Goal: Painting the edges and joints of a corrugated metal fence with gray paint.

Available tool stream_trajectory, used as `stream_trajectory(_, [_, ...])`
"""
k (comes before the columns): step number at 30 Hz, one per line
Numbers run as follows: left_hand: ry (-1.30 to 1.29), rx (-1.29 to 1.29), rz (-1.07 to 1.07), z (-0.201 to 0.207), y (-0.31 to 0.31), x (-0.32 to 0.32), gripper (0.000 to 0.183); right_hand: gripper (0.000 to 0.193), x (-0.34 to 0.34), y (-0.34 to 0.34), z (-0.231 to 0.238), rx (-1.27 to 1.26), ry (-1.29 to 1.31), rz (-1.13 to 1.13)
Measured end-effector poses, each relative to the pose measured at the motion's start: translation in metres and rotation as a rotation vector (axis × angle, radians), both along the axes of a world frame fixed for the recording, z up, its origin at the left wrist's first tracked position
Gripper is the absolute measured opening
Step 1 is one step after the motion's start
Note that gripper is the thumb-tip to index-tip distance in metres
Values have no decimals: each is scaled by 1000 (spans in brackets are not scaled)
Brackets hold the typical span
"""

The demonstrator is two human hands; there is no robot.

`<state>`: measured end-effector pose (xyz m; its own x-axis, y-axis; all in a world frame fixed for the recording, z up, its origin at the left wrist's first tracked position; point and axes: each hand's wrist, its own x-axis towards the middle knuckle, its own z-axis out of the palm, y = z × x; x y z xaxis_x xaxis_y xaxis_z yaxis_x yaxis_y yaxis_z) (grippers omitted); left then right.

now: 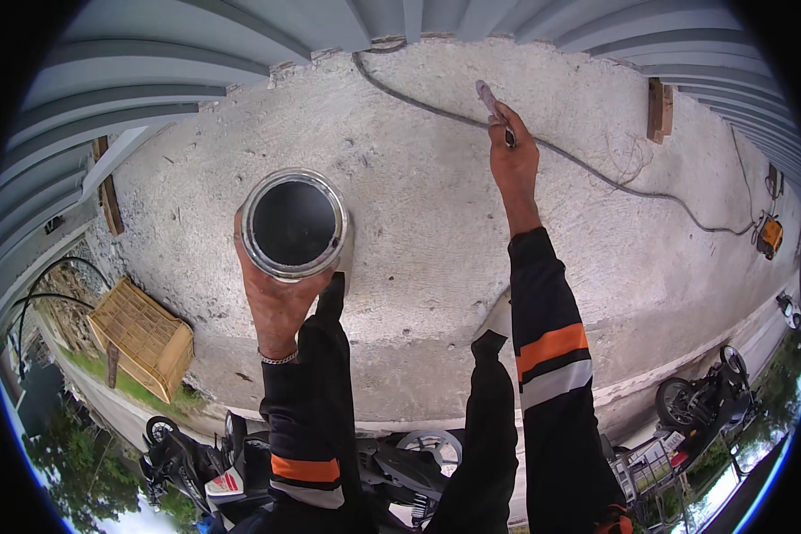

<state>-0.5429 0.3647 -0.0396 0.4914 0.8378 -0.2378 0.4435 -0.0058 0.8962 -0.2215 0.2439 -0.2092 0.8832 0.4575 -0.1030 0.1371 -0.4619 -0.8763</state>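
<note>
My left hand (280, 303) is closed around the side of a round metal paint can (295, 176). The can has no lid, and dark grey paint or a dark coated inside shows in it; how full it is, I cannot tell. Out ahead, my right hand (514, 169) grips a paintbrush (485, 94), its grey, paint-smeared end pointing away from me toward the ribbed wall. The brush is held off the ground, apart from the can and apart from the wall. Part of its handle is hidden by my fingers.
A grey ribbed metal wall (472, 20) curves across the far side. Over the rough concrete ground (418, 267) runs a dark cable (614, 185) to an orange device (772, 237) at right. A yellow crate (142, 334) stands left; parked motorcycles (699, 396) are along the near side.
</note>
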Motion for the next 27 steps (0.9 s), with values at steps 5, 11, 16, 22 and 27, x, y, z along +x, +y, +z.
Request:
stream_trajectory(5, [258,239,45,-4,34,-9,119,37,19,59,-38,-4,-38,-34])
stream_trajectory(11, [214,185,104,0,48,4,91,37,39,80,-49,-258,-91,-21])
stream_trajectory(16, [304,153,97,1,59,0,106,35,57,71,-52,-196,-265,-67])
stream_trajectory(22, [296,91,108,-7,57,4,120,38,49,71,-52,48,-31,-268])
stream_trajectory(27, [283,98,76,-4,61,12,117,41,10,114,-43,286,129,-378])
